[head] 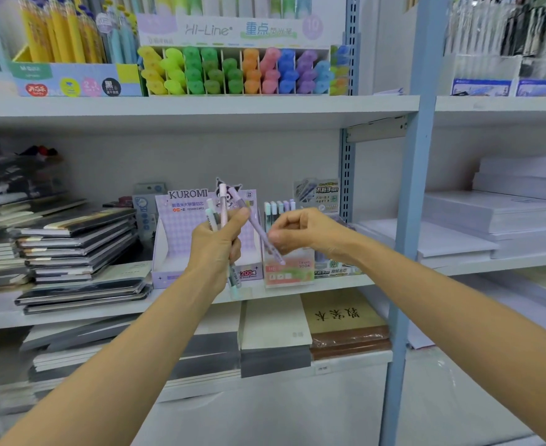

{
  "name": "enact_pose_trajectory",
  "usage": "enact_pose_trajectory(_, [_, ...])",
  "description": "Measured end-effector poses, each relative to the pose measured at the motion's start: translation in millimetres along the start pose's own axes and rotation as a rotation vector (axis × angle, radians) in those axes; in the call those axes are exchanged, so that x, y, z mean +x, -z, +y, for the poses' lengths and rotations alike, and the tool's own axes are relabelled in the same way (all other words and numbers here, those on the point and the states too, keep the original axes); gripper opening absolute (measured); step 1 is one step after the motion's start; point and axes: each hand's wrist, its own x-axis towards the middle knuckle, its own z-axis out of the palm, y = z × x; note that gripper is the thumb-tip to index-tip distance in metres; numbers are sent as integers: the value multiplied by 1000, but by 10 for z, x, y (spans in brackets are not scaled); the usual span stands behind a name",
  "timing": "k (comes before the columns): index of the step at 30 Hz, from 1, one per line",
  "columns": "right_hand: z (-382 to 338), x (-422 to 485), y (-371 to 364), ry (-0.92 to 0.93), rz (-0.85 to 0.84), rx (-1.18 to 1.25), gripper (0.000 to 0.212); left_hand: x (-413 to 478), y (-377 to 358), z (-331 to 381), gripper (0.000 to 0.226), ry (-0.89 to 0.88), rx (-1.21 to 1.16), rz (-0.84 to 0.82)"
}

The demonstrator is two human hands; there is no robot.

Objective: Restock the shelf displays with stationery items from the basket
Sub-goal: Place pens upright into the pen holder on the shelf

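Backing pens, Kuromi box, notebooks left, highlighters above

Left hand, right hand bare — forearms bare to frame edge.

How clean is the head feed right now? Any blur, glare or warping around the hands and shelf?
Head view: even, soft light, no hard shadows or glare; the left hand, right hand and lilac pen are fairly sharp; the highlighter display above and paper stacks at the right edge look smeared; wide-angle bending tilts the blue upright.
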Motion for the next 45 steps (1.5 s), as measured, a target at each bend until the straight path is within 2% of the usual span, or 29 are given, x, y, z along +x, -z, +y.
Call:
enact_pose_trajectory(3, [-108, 42, -32, 131, 241, -17, 23, -43, -57, -2, 9, -17, 176, -60])
enact_pose_trajectory(7, [-197, 87, -35, 140, 282, -139, 16, -94, -146, -8, 14, -42, 309, -138])
enact_pose_trajectory(11, [-206, 85, 9, 191, 325, -71, 12, -75, -157, 8, 17, -44, 287, -155])
enact_pose_trajectory(16, [-185, 139, 227, 291, 697, 1, 7, 21, -98, -10, 22, 41, 224, -148])
enact_pose_trajectory(18, [-100, 164, 292, 277, 768, -56, 7, 40, -74, -45, 21, 32, 245, -155])
enact_pose_trajectory(27, [384, 347, 299, 134, 731, -360, 4, 91, 9, -185, 22, 12, 270, -198])
enact_pose_trajectory(33, [332, 428, 364, 121, 637, -592, 7, 134, 49, -249, 21, 17, 260, -207])
enact_pose_trajectory(36, [321, 462, 367, 82, 581, -611, 7, 151, 43, -278, 22, 19, 253, -211])
enact_pose_trajectory(39, [370, 493, 317, 127, 625, -623, 14, 158, 36, -298, 27, 13, 262, -211])
enact_pose_trajectory(42, [438, 526, 308, 156, 682, -693, 8, 153, 40, -299, 35, 20, 267, -204])
enact_pose_trajectory(45, [500, 559, 330, 81, 668, -818, 13, 143, 54, -283, 37, 16, 275, -197])
